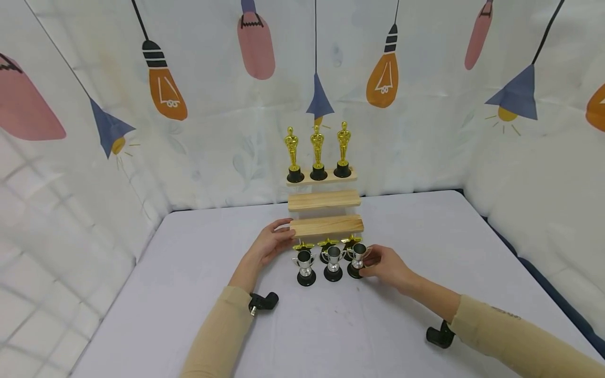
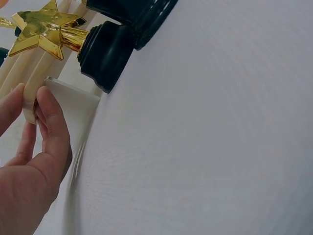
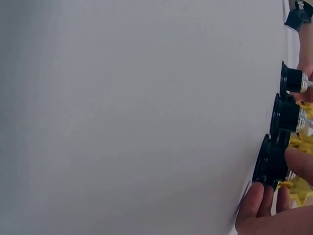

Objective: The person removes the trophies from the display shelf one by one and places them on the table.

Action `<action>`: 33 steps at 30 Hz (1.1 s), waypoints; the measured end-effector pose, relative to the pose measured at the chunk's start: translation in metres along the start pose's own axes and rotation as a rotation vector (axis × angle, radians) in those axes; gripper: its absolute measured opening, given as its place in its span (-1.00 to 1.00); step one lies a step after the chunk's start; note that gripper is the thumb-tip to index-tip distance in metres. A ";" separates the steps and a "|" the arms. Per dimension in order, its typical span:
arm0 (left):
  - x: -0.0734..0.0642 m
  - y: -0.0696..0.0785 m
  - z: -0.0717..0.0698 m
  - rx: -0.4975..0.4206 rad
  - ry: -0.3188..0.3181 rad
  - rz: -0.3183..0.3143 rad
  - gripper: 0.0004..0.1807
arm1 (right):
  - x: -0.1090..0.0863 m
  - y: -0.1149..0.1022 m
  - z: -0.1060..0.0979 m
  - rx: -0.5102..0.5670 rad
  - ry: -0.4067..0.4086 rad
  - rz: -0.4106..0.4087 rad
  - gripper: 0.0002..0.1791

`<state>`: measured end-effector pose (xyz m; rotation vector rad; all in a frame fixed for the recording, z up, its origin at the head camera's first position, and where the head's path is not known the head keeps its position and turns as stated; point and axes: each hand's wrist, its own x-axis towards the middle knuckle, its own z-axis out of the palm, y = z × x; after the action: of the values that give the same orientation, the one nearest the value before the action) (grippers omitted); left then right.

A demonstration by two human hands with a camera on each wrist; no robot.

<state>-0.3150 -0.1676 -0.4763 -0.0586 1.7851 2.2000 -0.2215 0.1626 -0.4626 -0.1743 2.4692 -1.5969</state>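
Observation:
My left hand (image 1: 270, 242) pinches the left end of the lowest plank (image 1: 326, 226) of a stepped wooden display stand. In the left wrist view, thumb and fingers lie on either side of that plank end (image 2: 30, 103). My right hand (image 1: 388, 268) holds the rightmost silver cup trophy (image 1: 357, 254) by its black base (image 3: 272, 159), which stands on the table. Two more silver cup trophies, a middle one (image 1: 333, 257) and a left one (image 1: 305, 262), stand in line with it. Gold star trophies (image 1: 327, 243) stand just behind, partly hidden by the cups.
Three gold statuette trophies (image 1: 317, 149) stand on the top plank (image 1: 307, 181). The middle plank (image 1: 324, 200) is bare. A white cloth covers the table (image 1: 189, 273), and a printed curtain (image 1: 212, 131) hangs behind it.

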 end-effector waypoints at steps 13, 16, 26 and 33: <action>0.000 -0.001 -0.001 -0.011 -0.006 0.005 -0.35 | 0.021 -0.018 -0.036 -0.007 0.071 -0.019 -0.53; 0.000 -0.001 -0.001 -0.008 -0.005 0.002 -0.34 | 0.031 -0.026 -0.046 -0.014 0.101 -0.026 -0.55; 0.000 0.000 0.000 -0.010 -0.006 -0.002 -0.35 | 0.065 -0.055 -0.068 0.061 0.126 -0.065 -0.53; 0.001 0.000 0.000 -0.004 0.006 -0.012 -0.35 | 0.092 -0.084 -0.074 0.154 0.124 -0.078 -0.50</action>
<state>-0.3157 -0.1673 -0.4762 -0.0766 1.7791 2.1968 -0.3281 0.1752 -0.3653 -0.1552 2.4423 -1.8761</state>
